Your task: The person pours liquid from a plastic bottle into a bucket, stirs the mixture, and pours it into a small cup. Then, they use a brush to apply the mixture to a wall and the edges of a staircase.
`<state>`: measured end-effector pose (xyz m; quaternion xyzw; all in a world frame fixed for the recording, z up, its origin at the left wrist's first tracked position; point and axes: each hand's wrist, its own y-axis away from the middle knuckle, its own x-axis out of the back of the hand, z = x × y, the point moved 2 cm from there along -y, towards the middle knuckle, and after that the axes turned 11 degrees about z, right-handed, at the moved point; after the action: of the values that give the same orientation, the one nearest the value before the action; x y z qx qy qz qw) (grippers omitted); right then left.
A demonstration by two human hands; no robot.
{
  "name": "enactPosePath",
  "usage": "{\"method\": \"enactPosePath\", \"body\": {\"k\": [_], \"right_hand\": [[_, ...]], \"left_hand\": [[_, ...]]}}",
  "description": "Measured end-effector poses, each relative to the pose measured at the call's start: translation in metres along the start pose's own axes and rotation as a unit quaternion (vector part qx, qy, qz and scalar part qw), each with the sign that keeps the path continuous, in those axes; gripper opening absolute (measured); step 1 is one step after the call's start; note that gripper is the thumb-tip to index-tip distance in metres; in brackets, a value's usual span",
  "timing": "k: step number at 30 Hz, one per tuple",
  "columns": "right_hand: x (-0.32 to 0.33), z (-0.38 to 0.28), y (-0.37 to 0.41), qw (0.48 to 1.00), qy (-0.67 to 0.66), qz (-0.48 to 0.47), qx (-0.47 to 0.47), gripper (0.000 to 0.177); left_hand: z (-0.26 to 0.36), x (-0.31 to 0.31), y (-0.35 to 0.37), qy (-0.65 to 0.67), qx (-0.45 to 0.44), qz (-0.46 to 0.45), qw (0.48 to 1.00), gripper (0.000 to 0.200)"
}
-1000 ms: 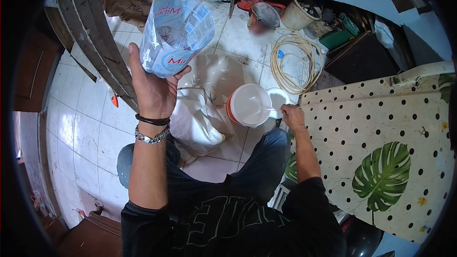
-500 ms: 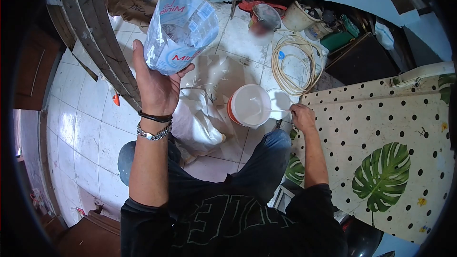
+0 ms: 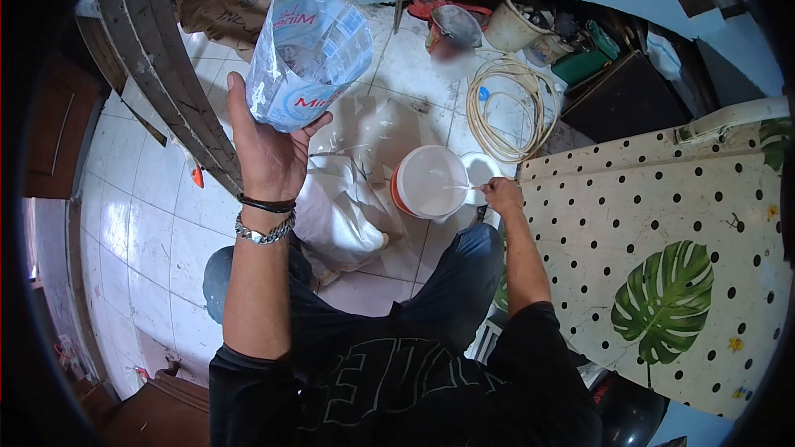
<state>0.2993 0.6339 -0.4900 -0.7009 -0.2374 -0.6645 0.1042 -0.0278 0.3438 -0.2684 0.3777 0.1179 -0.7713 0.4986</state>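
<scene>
My left hand (image 3: 272, 136) holds up a cut plastic container (image 3: 308, 58) with a blue-and-white label and red lettering, its open top facing me. My right hand (image 3: 503, 196) is closed around the end of a thin, pale stick (image 3: 457, 188) that reaches over the bucket. That orange-and-white bucket (image 3: 430, 182) stands on the floor between my knees and has whitish material inside. Just right of it lies a round white lid or dish (image 3: 479, 172), partly hidden. A white sack (image 3: 339, 215) rests left of the bucket.
A coiled cream hose (image 3: 513, 108) lies beyond the bucket. Further back are a dirty pail (image 3: 515, 26) and a green case (image 3: 584, 62). A dotted panel with leaf prints (image 3: 580, 257) fills the right side. Brown crumpled paper (image 3: 224, 12) and a curved frame (image 3: 157, 41) are at upper left.
My right hand has moved left toward the bucket, and the stick reaches further over it. My left hand still holds the container, and the whole view has shifted slightly.
</scene>
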Motion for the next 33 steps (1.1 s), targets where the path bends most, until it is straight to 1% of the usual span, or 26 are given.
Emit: {"method": "enactPosePath", "body": {"k": [1,4,7,8,11,14,17,18,21,22,24,25,26,29,32,33], "right_hand": [[0.004,0.007,-0.003,1.000,0.008,0.003,0.001,0.032],[0.028,0.028,-0.006,1.000,0.010,0.004,0.013,0.029],[0.052,0.038,-0.008,0.997,-0.066,-0.027,-0.016,0.027],[0.050,0.038,-0.009,0.994,-0.108,-0.004,-0.010,0.023],[0.035,0.029,-0.013,0.993,-0.109,-0.040,-0.036,0.027],[0.031,0.019,-0.005,1.000,-0.015,0.014,-0.005,0.026],[0.050,0.039,-0.005,0.997,-0.082,0.002,-0.013,0.024],[0.052,0.044,-0.004,0.990,-0.136,-0.008,-0.046,0.022],[0.037,0.035,-0.003,0.982,-0.184,0.014,0.032,0.018],[0.005,0.041,-0.009,0.969,-0.239,0.026,0.059,0.015],[0.012,0.009,0.006,0.993,-0.083,0.036,0.076,0.014],[0.022,-0.006,0.014,0.996,-0.004,0.041,0.084,0.014],[0.029,-0.005,0.018,0.995,0.012,0.028,0.095,0.015],[0.052,0.022,0.020,0.999,-0.004,0.018,0.048,0.017],[0.055,0.041,0.021,0.988,-0.154,0.028,0.006,0.014],[0.045,0.044,0.019,0.982,-0.188,0.014,0.020,0.013]], "left_hand": [[0.001,0.000,0.000,0.000,-0.003,-0.001,1.000,0.069],[0.003,0.001,0.000,0.008,-0.003,0.002,1.000,0.069],[0.007,0.003,0.000,0.007,-0.010,0.007,1.000,0.069],[0.007,0.004,0.001,0.006,-0.011,0.008,1.000,0.069],[0.008,0.004,0.001,0.003,-0.013,0.008,1.000,0.069],[0.009,0.004,0.001,0.003,-0.014,0.009,1.000,0.069],[0.009,0.004,0.002,0.002,-0.016,0.011,1.000,0.069],[0.009,0.003,0.003,0.001,-0.015,0.011,1.000,0.069],[0.009,0.003,0.002,0.007,-0.012,0.008,1.000,0.069],[0.010,0.003,0.002,0.009,-0.011,0.006,1.000,0.069],[0.012,0.003,0.001,0.024,-0.013,0.002,1.000,0.070],[0.014,0.004,0.001,0.031,-0.014,0.000,0.999,0.070],[0.017,0.004,0.002,0.033,-0.019,-0.009,0.999,0.070],[0.027,0.008,0.005,0.032,-0.036,-0.020,0.999,0.071],[0.033,0.012,0.007,0.022,-0.045,-0.016,0.999,0.072],[0.033,0.012,0.007,0.020,-0.041,-0.014,0.999,0.072]]}}
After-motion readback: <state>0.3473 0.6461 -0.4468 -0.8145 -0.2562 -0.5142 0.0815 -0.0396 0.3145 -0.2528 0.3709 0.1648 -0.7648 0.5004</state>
